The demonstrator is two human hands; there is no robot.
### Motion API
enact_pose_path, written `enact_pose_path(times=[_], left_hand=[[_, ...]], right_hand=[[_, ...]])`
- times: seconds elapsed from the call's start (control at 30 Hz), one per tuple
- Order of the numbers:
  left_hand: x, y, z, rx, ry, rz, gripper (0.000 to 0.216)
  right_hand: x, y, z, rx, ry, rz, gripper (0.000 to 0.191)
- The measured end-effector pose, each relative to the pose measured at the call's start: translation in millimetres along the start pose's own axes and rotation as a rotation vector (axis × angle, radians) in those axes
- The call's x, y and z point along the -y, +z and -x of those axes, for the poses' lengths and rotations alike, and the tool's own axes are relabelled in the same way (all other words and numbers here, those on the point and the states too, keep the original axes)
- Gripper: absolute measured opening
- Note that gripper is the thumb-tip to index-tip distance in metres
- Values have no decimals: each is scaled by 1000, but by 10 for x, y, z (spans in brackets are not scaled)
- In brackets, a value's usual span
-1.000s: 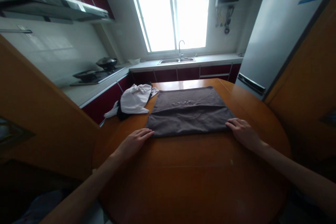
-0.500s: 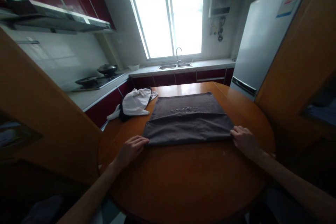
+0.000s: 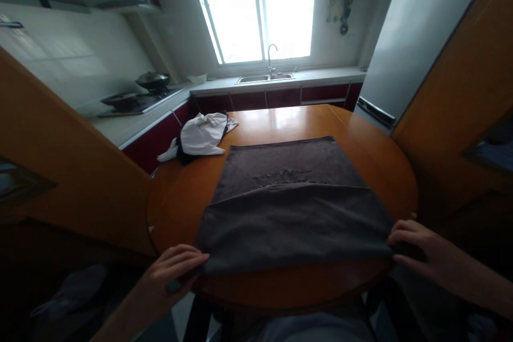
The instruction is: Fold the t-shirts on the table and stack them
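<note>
A dark grey folded cloth, with black lettering partly showing on it, lies across the round wooden table. Its near part is a raised layer that covers some of the lettering. My left hand pinches the near left corner, thumb below and fingers on top. At the near right corner my right hand has the edge between thumb and fingers. The near edge is stretched fairly straight between both hands, close to the table's front rim.
A white and black bundle of clothing sits on the table's far left. Beyond stand a counter with a sink, a stove with a lidded pan, and a fridge at right. Wooden door frames flank both sides.
Both hands have drawn the cloth's near edge toward me and slightly apart. More of the near layer shows. The camera view has tilted down and come closer.
</note>
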State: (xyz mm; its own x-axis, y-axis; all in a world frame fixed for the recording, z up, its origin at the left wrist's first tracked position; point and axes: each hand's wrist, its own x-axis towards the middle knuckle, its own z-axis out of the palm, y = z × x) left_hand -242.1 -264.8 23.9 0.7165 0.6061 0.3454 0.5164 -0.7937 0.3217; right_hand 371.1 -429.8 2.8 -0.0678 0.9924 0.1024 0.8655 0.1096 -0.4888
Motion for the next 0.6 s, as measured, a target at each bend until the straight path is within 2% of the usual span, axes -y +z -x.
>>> enact_pose_path(times=[0.03,0.1,0.2,0.27,0.37,0.47,0.6], left_hand=[[38,-23,-24,5,-59,43,42],[152,-60,-141,-56,-241,120,35],[352,-63,-461,-167,-533,198,50],[456,-28,-701,-127,-635,230,61],[531,31,-970,-27,-681,259,63],[540,44,-1079,54,-684,293,59],[549,10,-1092,94,-704,316,57]], right_hand=[[-21,-40,-69,-6,26,-50,11],[-101,-99,-280,-121,131,-138,20],[-283,-116,-699,-362,333,-200,29],[-391,-90,-962,-346,410,-220,27],[-481,-41,-1220,-241,458,-261,23],[-509,-24,-1297,-182,423,-307,28],[-511,-55,-1269,-127,362,-292,35]])
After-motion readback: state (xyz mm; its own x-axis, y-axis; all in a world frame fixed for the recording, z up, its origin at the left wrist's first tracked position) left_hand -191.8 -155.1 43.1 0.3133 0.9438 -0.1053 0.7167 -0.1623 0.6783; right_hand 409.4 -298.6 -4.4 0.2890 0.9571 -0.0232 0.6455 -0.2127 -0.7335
